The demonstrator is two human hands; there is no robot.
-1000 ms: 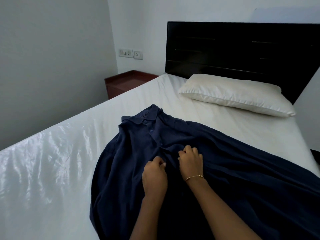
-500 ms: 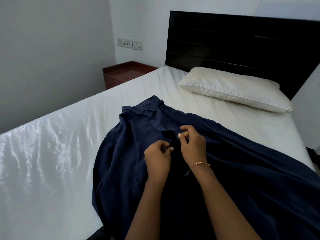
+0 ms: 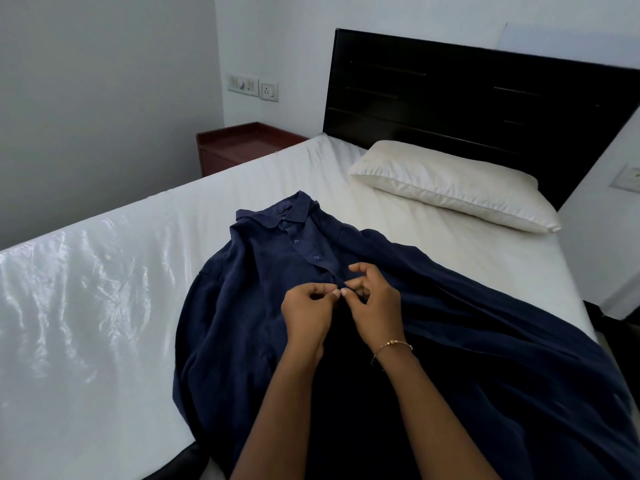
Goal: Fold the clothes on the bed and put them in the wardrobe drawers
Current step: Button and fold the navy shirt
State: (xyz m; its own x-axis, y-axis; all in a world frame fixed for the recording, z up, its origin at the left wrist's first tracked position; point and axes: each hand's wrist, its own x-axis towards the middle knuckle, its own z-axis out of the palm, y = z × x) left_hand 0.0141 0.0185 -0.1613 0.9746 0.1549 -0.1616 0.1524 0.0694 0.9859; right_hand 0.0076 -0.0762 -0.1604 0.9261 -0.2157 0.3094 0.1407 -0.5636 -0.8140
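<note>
A dark navy button-up garment lies spread front-up on the white bed, collar toward the far side and its long body running off to the lower right. Both hands meet at its button placket, just below three fastened buttons. My left hand pinches the placket edge between thumb and fingertips. My right hand, with a thin gold bracelet at the wrist, pinches the opposite edge right beside it. The fingertips of both hands nearly touch. The wardrobe and its drawers are out of view.
A cream pillow lies at the head of the bed against a black headboard. A reddish-brown bedside table stands in the far corner under wall sockets. Bare sheet stretches to the left of the garment.
Both hands have moved slightly up the placket and drawn together, from resting on the cloth to pinching its edges. The view has shifted a little.
</note>
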